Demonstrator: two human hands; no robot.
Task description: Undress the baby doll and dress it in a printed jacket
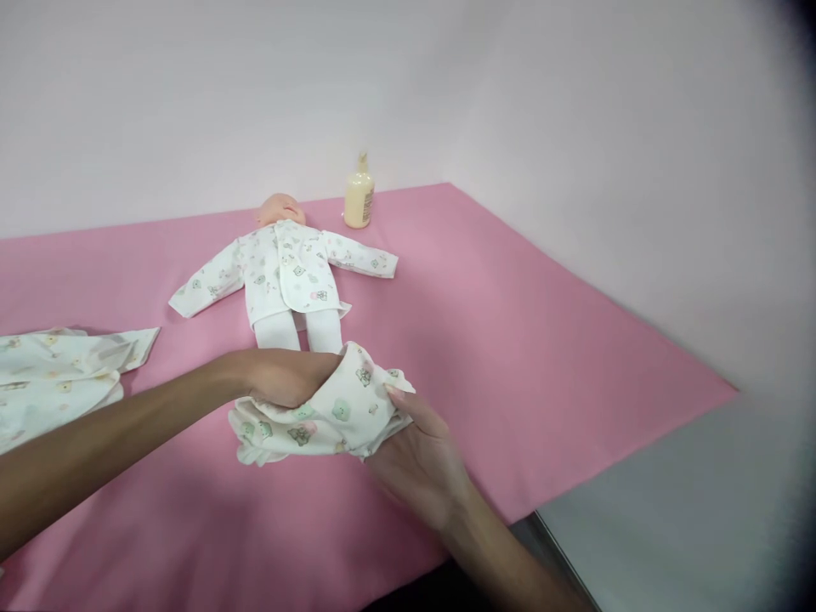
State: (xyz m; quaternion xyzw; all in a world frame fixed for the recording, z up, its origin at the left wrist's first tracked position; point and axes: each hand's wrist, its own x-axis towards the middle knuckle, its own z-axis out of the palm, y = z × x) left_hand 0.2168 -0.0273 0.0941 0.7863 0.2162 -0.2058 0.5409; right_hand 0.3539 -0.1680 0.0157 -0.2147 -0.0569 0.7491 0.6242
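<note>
My left hand (290, 376) reaches into the opening of a small white baby garment (341, 412), printed with bears and green shapes; its fingers are hidden inside the cloth. The garment is bunched up, with a gathered edge at its left, and its exact kind is hard to tell. At its right end my right hand (424, 459) grips the cloth, thumb on top and fingers underneath. Just beyond lies a baby doll (280, 208) on its back, dressed in a white printed jacket (290, 268) with the sleeves spread. Its white-covered legs point toward my hands.
A cream pump bottle (359, 200) stands at the back, right of the doll's head. Another printed baby garment (57, 374) lies at the left, partly out of view. Pink cloth (510, 340) covers the table, whose right edge slants toward me. Pale walls rise behind and to the right.
</note>
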